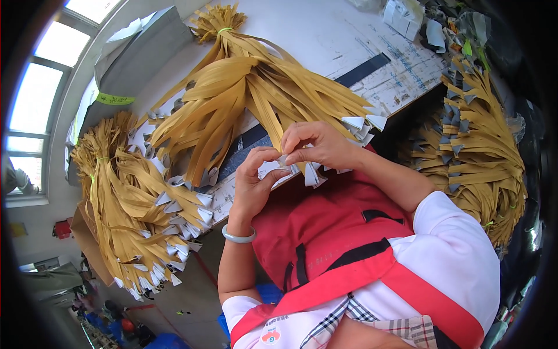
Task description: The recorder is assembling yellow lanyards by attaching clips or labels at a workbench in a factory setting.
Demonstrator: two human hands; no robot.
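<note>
**Both hands pinch a white tab at the table's near edge**

The left hand (253, 183) and right hand (317, 145) meet fingertip to fingertip, both grasping one small folded white tab (283, 164) on a mustard strap (270, 125). The strap belongs to a bundle (250, 87) tied with a green band, fanned across the table (325, 35). More bundles hang off the left edge (133, 203) and right edge (476, 145).

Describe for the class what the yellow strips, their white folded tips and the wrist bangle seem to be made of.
Yellow strips: likely woven ribbon or webbing, matte; they drape limply in bundles.
White folded tips: probably stiff fabric or paper, holding crisp triangular creases.
Bangle on the left hand: smooth, pale, glossy, possibly jade or glass.
</note>
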